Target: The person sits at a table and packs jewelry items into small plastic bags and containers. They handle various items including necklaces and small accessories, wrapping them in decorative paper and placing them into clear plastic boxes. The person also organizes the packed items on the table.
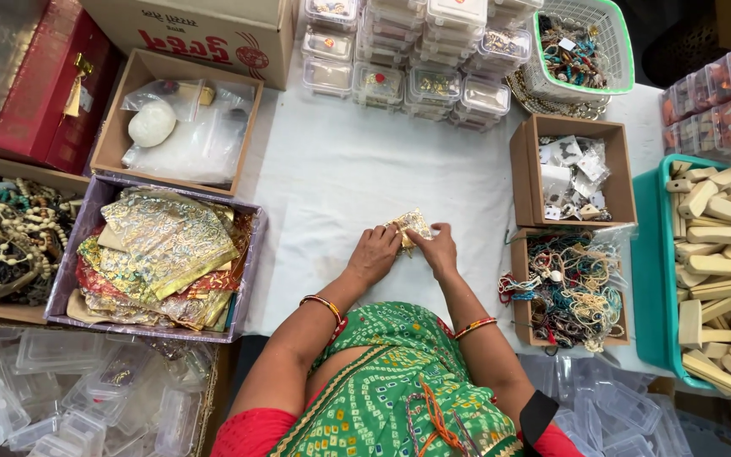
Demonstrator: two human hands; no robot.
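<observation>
I see small gold shiny fabric pouch [409,227] on white-covered desk [332,169], centre. Left hand [374,254] and right hand [437,250] both pinch it, fingers curled. Purple box of same pouches [78,254] left of pouch, within reach.

Hands: two, left hand [374,252], right hand [438,250]. Gold pouch [409,227]: one between them. Bangles: one per wrist. Open cardboard boxes on white cloth: three. Green basket [628,51]: one. Teal tray [649,279]: one.

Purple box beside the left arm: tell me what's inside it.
The purple box is packed with shiny gold, red and green patterned pouches, layered flat. They cover the bottom, so anything beneath is hidden.
</observation>
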